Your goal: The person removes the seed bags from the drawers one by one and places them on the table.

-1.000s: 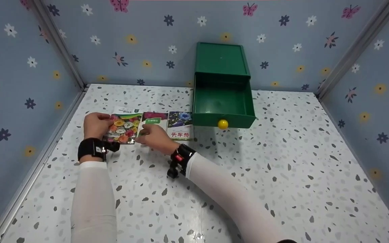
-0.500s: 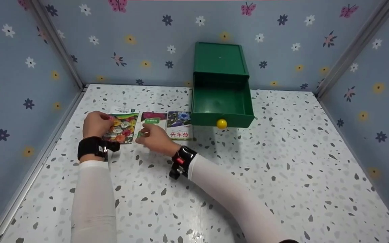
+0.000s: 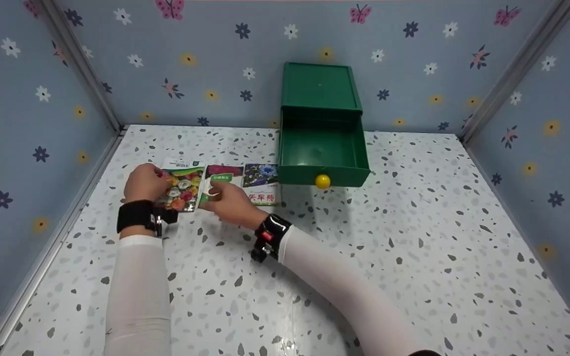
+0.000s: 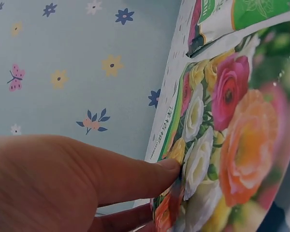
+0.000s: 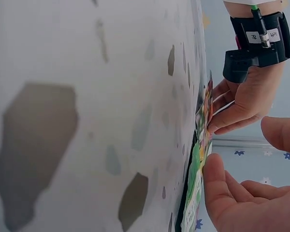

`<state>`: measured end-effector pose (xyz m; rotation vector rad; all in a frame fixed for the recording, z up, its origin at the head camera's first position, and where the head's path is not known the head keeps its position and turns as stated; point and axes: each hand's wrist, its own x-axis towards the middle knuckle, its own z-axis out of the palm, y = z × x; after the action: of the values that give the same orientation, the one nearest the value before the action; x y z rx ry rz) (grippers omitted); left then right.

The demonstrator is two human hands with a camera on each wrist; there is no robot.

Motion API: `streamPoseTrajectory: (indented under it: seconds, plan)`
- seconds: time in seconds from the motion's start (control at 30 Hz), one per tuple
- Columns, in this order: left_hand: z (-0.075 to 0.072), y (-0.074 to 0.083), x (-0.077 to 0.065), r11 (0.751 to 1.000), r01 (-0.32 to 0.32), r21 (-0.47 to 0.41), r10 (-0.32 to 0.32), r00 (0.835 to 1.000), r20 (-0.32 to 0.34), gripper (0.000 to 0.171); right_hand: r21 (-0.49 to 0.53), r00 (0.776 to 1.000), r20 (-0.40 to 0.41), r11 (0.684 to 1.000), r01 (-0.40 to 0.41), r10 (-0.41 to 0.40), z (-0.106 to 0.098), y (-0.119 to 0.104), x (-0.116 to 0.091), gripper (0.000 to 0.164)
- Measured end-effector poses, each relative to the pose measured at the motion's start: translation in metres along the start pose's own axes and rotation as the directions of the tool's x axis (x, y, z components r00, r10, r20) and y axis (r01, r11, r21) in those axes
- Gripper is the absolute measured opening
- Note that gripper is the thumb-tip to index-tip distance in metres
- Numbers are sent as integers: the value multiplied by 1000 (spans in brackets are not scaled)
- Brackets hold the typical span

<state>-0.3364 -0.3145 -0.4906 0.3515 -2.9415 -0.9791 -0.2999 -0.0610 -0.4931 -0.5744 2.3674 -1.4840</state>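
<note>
In the head view, my left hand (image 3: 145, 183) holds the left edge of a seed packet (image 3: 184, 190) printed with colourful blooms. Its thumb lies on the printed face in the left wrist view, with fingers behind the edge. My right hand (image 3: 234, 201) is at the lower left of a second seed packet (image 3: 224, 170) with a green label, partly covering it. Its thumb and fingers are spread apart in the right wrist view, and one fingertip is at the packet's edge. A third seed packet (image 3: 261, 183) with blue flowers lies to the right.
A green box (image 3: 322, 86) stands against the back wall, its drawer (image 3: 324, 148) pulled out, with a yellow knob (image 3: 322, 181). The third packet lies close beside the drawer. Flower-patterned walls enclose the speckled white tabletop (image 3: 413, 237).
The flower packet under my left hand shifts slightly left, opening a narrow gap beside the middle packet, then comes back a little right. My right hand stays almost in place.
</note>
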Motion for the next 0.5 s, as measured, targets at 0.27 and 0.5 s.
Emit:
streamPoseTrajectory:
  seconds: [0.27, 0.5]
  plan:
    - [-1, 0, -1, 999, -12, 36, 12, 1000, 4, 44, -107, 999, -14, 994, 28, -30, -6, -5, -7, 74]
    - [-2, 8, -1, 999, -42, 21, 43, 999, -29, 55, -241, 994, -68, 968, 67, -86, -10, -13, -24, 65]
